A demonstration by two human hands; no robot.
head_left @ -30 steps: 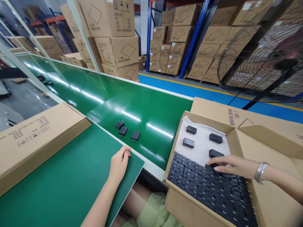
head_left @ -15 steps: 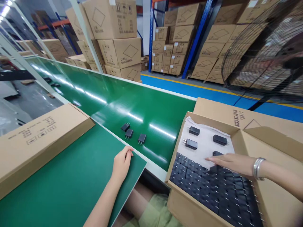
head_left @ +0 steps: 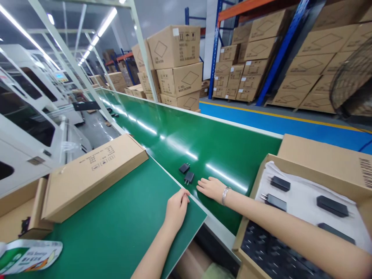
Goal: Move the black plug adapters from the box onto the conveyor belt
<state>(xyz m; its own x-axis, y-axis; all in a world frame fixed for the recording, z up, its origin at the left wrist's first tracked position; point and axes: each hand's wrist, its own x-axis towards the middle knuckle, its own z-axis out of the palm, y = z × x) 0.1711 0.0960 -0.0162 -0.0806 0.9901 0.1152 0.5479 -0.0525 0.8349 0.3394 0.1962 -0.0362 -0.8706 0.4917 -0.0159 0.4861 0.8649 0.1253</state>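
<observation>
Two black chargers [head_left: 186, 173] lie on the green conveyor belt [head_left: 226, 151], just beside the right hand [head_left: 211, 188], whose fingers [head_left: 202, 187] rest flat and close together on the belt, gripping nothing. The left hand [head_left: 176, 208] curls its fingers over the far edge of the green tabletop [head_left: 110, 228]. At the right stands an open carton [head_left: 316, 162] with more chargers on white foam.

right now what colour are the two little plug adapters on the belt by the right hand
Black. The plug adapters lie on the green belt beside the right hand, clearest in the head view.
</observation>
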